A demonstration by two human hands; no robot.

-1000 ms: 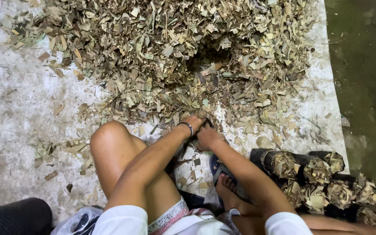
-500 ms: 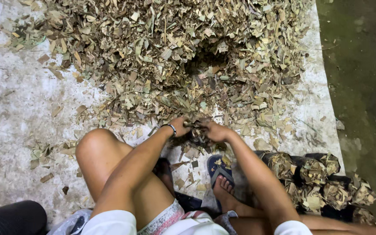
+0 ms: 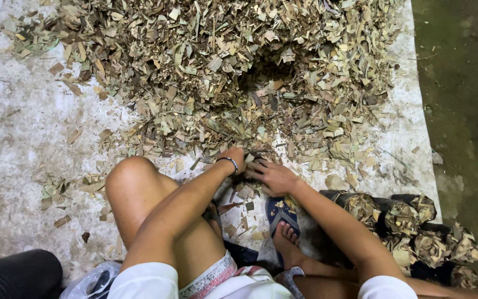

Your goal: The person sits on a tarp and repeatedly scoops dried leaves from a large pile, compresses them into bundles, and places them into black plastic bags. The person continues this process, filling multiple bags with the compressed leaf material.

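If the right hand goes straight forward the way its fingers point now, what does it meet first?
The right hand points up and left, toward the left hand close beside it. It would probably meet that hand's fingers or the dry leaf pieces lying between them first; depth is unclear.

At frame centre, the left hand and right hand press together into the near edge of a dried-leaf pile on a pale mat; what they grip is unclear. Leaf-filled black pots sit lower right.
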